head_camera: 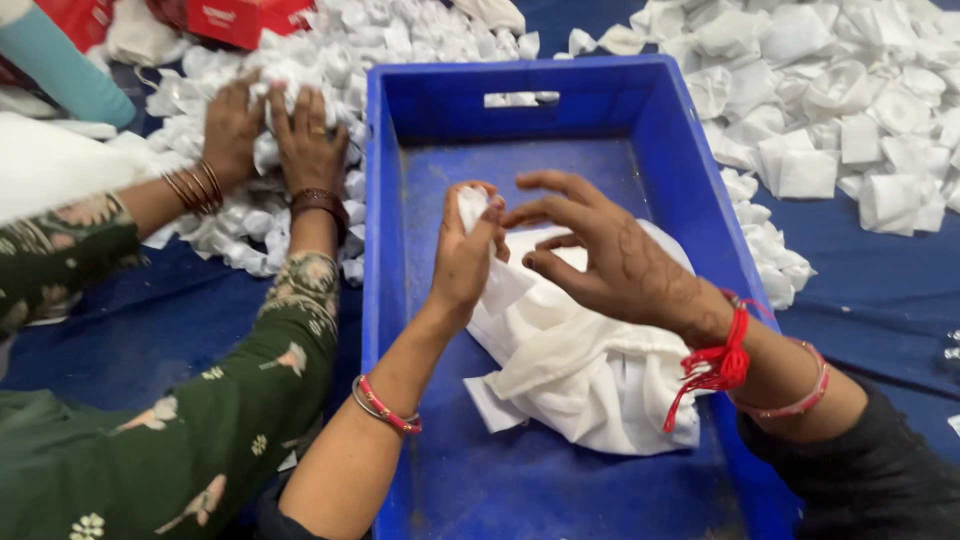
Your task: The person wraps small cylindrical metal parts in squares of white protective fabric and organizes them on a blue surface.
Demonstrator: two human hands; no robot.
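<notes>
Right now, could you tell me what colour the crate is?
The crate is blue, clearest in the head view.

over a blue plastic crate [420, 110] the left hand [465, 255] pinches the top corner of a white cloth bag [585, 370] and lifts it, while the right hand [610, 255] hovers just beside it, fingers spread and curled. the bag's bulk lies crumpled on the crate floor. to the left, a co-worker's hands [270, 135] — bangled, in green floral sleeves — press into a heap of small white folded pieces [240, 235]. more white pieces [850, 130] cover the blue sheet [880, 290] at right.
</notes>
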